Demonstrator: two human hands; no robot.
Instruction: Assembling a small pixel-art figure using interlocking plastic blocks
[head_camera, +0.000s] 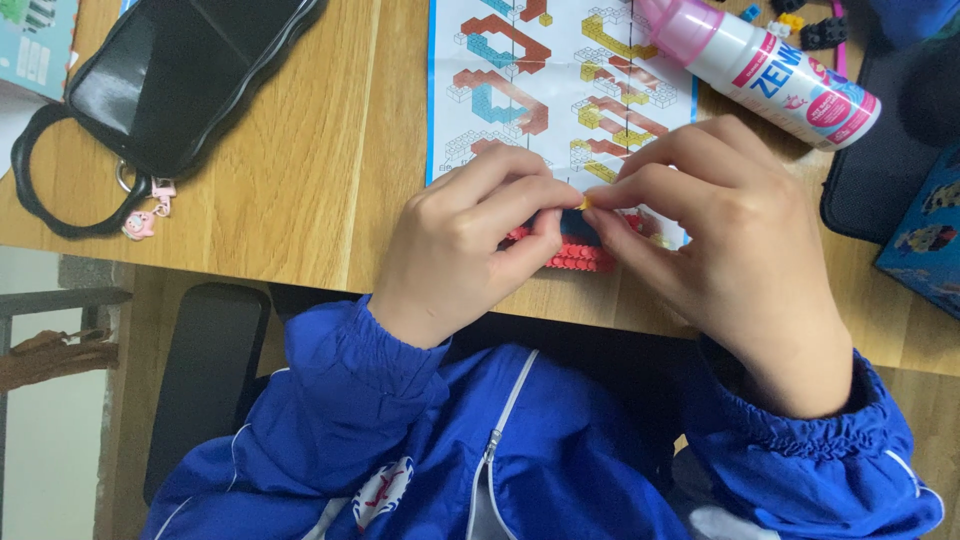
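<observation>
Head view, looking straight down at a wooden table (300, 170). Left hand (465, 245) curled narrow around a small brick model (575, 255), red studded rows showing below a dark blue layer, held at the near table edge on the lower margin of the instruction sheet (560, 90). Right hand (740, 260) closed from the other side, thumb and forefinger pinched on a tiny yellow brick (585, 203) at the model's top, touching the left forefinger tip. Most of the model hidden by fingers. Blue jacket sleeves (340, 400) with gathered cuffs at both wrists, white zipper between.

Pink-capped white bottle (770, 70) lying tilted across the sheet's upper right corner. Loose small bricks (810, 25) just beyond it, black and yellow. Black handbag (170, 70) well apart at upper left, pink charm (140, 225) hanging from its ring. Blue printed box (925, 240) at the right edge beside a dark case (880, 170).
</observation>
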